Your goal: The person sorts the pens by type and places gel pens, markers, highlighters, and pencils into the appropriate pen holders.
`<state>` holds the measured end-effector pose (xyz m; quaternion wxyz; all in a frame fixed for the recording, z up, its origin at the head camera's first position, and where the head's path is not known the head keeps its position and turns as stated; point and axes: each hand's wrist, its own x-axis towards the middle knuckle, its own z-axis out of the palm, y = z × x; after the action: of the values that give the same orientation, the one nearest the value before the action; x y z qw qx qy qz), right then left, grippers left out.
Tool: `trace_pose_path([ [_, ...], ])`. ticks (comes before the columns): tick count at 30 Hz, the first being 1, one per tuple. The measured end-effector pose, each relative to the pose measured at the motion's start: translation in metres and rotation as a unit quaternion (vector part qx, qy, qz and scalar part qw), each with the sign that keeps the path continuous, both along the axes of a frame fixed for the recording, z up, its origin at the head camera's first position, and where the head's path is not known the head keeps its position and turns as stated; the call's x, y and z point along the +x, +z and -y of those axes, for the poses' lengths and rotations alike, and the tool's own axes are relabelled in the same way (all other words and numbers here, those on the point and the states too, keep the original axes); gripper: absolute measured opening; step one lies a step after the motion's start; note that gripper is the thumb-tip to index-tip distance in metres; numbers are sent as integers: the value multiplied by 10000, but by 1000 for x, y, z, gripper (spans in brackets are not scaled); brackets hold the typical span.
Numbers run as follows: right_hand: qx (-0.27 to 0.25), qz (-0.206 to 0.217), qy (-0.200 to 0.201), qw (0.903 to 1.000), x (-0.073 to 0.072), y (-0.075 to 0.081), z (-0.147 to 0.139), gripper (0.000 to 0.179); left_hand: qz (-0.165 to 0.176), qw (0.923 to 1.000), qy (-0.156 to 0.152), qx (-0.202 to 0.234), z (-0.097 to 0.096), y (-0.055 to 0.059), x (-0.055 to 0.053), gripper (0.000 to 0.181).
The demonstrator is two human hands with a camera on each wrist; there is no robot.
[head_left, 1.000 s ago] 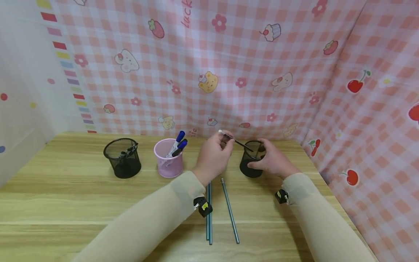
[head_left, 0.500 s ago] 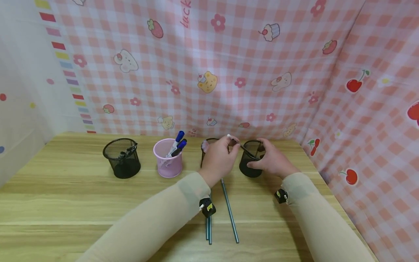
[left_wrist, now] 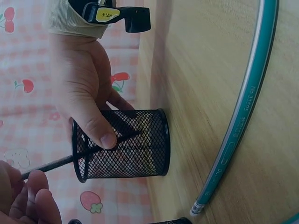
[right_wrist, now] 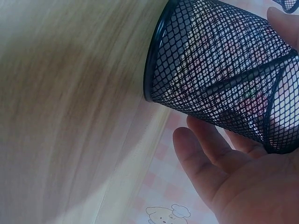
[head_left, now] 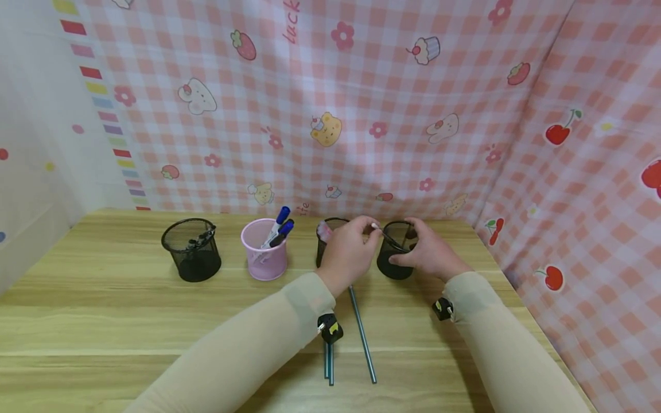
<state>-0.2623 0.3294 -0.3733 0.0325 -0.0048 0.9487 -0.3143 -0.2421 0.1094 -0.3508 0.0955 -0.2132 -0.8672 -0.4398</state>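
My left hand (head_left: 347, 249) pinches a thin dark pencil (left_wrist: 56, 163) near its white end. The pencil slants through the open top of a black mesh pen holder (head_left: 395, 267), its lower tip showing through the mesh in the left wrist view. My right hand (head_left: 436, 252) grips this upright holder from its right side, thumb (left_wrist: 96, 126) across the near wall and the other fingers (right_wrist: 201, 158) around the far side. Below the left forearm, a green pencil (head_left: 363, 332) lies on the table, with two more green pencils (head_left: 329, 364) close together, partly hidden by the wrist.
Behind the left hand stands another black mesh holder (head_left: 321, 252) with something pink in it. Left of it are a pink holder (head_left: 267, 265) with blue-capped markers (head_left: 281, 229) and a black mesh holder (head_left: 198, 267) containing dark items. A checked cloth (head_left: 289, 115) hangs behind the wooden table (head_left: 103, 321).
My left hand has moved right and slightly down, taking the pencil deeper into the mesh holder. The holder behind that hand has come into view. My right hand stays on its holder.
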Motion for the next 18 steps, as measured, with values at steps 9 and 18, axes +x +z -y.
trace_pose_path([
  [9,-44,-56,82,9999,0,-1,-2,101,111,9999,-15,-25,-1,2,2,25],
  [18,-62,-33,56,10000,0,0,-2,103,80,9993,-320,-168,15,5,9,31],
])
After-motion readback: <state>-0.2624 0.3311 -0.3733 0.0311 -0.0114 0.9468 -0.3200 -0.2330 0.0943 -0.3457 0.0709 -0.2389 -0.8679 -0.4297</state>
